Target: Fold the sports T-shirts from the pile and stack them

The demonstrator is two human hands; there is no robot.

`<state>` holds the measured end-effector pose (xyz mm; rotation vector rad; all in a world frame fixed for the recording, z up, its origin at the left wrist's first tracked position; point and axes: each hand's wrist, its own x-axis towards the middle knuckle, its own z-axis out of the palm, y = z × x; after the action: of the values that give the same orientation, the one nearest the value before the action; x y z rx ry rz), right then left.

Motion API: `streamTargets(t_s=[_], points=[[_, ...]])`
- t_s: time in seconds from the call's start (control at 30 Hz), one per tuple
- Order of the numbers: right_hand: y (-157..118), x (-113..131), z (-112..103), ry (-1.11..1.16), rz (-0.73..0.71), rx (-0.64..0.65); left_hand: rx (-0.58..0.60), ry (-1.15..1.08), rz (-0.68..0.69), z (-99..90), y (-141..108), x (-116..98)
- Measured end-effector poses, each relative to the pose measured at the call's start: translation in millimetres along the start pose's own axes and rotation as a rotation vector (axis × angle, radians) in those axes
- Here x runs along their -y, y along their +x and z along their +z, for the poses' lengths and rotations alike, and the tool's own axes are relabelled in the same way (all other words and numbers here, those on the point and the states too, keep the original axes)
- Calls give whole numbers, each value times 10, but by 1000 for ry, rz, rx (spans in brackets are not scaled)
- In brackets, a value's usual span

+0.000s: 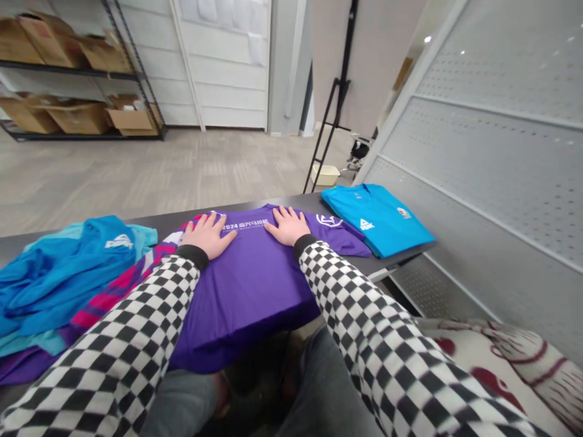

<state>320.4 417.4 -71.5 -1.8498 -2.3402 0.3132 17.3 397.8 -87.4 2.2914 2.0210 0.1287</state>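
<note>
A purple T-shirt [259, 279] with white lettering near its collar lies spread on the dark table, its lower part hanging over the front edge. My left hand [209, 235] rests flat on its left shoulder area, fingers spread. On the other side of the lettering, my right hand [288, 226] also lies flat with fingers apart. The shirt's right sleeve, marked with a white round print, reaches toward a folded blue T-shirt [387, 224]. Left of my left hand lies a loose heap of blue shirts [68, 273], with pink and purple striped cloth [118, 288] beside it.
The dark table [182, 217] runs across in front of me. A perforated grey panel [483, 164] stands at the right. Shelves with cardboard boxes [77, 118] are at the far left. A black stand [325, 133] rises behind the table. Patterned fabric [496, 364] lies at lower right.
</note>
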Motion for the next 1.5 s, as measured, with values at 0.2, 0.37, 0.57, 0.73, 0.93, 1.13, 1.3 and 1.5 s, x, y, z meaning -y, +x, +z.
streamTargets(t_s=[0.2,0.37,0.57,0.73,0.93,1.13,1.3,1.5], points=[[67,230,59,44,0,-14,6,24,14,21,33,323],[118,378,117,78,-31,-28,9,73,-29,-41,-52,453],[127,374,130,106,-41,-70,-73,76,-39,-49,-91,449],[91,376,131,103,-19,-68,-14,115,-35,-62,-57,469],[42,330,90,128,-7,-32,202,105,-81,-304,268,494],[29,449,3,112,-14,-238,-16,36,-141,-212,295,279],[78,519,58,97,-58,-191,-122,51,-104,-44,172,192],[168,441,133,141,-16,-59,-46,81,-119,-84,272,252]])
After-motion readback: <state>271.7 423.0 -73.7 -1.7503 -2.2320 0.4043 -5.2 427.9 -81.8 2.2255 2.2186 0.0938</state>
